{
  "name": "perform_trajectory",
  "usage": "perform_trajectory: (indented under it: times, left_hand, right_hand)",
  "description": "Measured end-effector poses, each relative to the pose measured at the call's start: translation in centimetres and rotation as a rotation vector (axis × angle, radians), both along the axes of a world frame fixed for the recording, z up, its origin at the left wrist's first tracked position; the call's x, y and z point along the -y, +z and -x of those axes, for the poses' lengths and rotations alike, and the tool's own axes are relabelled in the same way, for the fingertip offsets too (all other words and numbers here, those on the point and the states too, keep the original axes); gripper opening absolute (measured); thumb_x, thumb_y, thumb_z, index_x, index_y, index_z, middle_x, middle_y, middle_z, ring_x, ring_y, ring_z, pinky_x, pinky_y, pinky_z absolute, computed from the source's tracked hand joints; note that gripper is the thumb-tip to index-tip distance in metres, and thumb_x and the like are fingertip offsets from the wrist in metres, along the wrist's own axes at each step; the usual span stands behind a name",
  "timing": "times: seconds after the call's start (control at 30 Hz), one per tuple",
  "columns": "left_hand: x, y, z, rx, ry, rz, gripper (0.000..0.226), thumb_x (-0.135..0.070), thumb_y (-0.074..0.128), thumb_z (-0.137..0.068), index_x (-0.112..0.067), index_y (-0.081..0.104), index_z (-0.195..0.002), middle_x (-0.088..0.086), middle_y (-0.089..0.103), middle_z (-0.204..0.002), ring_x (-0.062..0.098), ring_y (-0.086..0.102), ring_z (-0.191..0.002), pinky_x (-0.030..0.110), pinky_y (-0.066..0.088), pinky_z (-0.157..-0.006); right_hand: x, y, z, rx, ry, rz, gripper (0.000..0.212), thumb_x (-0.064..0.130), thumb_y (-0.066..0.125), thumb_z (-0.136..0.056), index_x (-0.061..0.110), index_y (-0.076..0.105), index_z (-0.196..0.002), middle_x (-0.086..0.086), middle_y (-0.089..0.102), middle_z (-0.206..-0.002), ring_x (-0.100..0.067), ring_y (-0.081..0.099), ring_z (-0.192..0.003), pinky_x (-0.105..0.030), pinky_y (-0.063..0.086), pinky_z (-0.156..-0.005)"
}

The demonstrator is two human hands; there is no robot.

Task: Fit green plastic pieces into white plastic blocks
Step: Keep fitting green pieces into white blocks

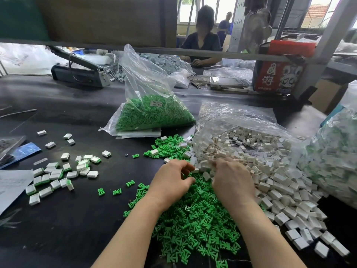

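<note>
both hands work at the seam between two heaps on the dark counter (67, 229). the left hand (172, 182) has its fingers curled, and a small white block (195, 170) sits at its fingertips, pinched there as far as the view shows. the right hand (232, 182) lies knuckles-up on the edge of the white heap with its fingers bent down among the blocks; whether it grips anything i cannot tell.

under and between the forearms spreads a loose pile of green pieces (195, 225), with a few strays lying apart to the left. to the right a clear bag (241, 120) lies on its side, open toward the person, and white blocks (270, 171) spill from it across the counter right up to the green pile. behind the hands a second clear bag (146, 74) stands upright, its lower part packed with green pieces (154, 115) and a small white label on its front. at the far right edge another clear bag (334, 159) holds white blocks that show green in them.

on the left of the counter lies a scattered group of finished blocks (56, 175), white with a green rim showing on several. a red printed carton (280, 74) stands at the back right, and a grey lever machine (79, 72) at the back left. another person (201, 39) sits across the counter.
</note>
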State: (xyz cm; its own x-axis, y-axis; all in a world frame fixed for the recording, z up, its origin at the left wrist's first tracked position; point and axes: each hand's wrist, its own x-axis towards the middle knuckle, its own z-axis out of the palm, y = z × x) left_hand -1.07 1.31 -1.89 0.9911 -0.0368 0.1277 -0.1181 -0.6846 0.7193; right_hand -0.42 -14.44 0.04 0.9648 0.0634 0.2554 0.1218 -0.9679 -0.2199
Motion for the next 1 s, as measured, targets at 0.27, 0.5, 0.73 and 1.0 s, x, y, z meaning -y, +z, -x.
perform_trajectory:
  times: [0.27, 0.5, 0.73, 1.0]
  left_hand:
    - [0.0, -0.1, -0.1, -0.026, -0.005, 0.023, 0.028, -0.033, 0.077, -0.082, -0.031, 0.069, -0.109, -0.012, 0.065, -0.1, 0.004, 0.062, -0.09, 0.028, 0.053, -0.088]
    - [0.1, -0.1, -0.1, -0.002, -0.01, -0.06, 0.027, -0.04, 0.073, -0.084, -0.033, 0.068, -0.11, -0.013, 0.054, -0.098, 0.005, 0.057, -0.088, 0.028, 0.051, -0.086]
    - [0.8, 0.1, 0.2, 0.049, -0.008, -0.223, 0.018, -0.04, 0.069, -0.086, -0.03, 0.069, -0.101, -0.01, 0.05, -0.096, 0.013, 0.056, -0.097, 0.031, 0.049, -0.09]
    - [1.2, 0.2, 0.4, 0.127, 0.005, -0.222, 0.013, -0.036, 0.062, -0.09, -0.024, 0.061, -0.093, -0.006, 0.058, -0.095, 0.013, 0.055, -0.09, 0.027, 0.046, -0.08]
  right_hand:
    - [-0.6, -0.2, 0.0, -0.2, 0.205, -0.37, 0.025, 0.019, 0.056, -0.097, 0.032, 0.072, -0.11, 0.007, 0.072, -0.1, -0.002, 0.05, -0.063, -0.027, 0.047, -0.065]
    - [-0.1, -0.2, 0.0, -0.064, 0.129, -0.556, 0.017, 0.016, 0.061, -0.095, 0.02, 0.07, -0.108, 0.004, 0.074, -0.1, -0.013, 0.067, -0.093, -0.037, 0.054, -0.09]
    - [-0.1, -0.4, -0.3, -0.09, 0.119, -0.91, 0.012, 0.013, 0.065, -0.092, 0.023, 0.071, -0.089, 0.011, 0.072, -0.083, 0.003, 0.065, -0.079, -0.013, 0.049, -0.072]
    - [0.1, 0.4, -0.2, -0.289, 0.133, -1.365, 0.011, 0.011, 0.067, -0.089, 0.019, 0.074, -0.092, 0.007, 0.073, -0.081, 0.0, 0.064, -0.072, -0.018, 0.047, -0.064]
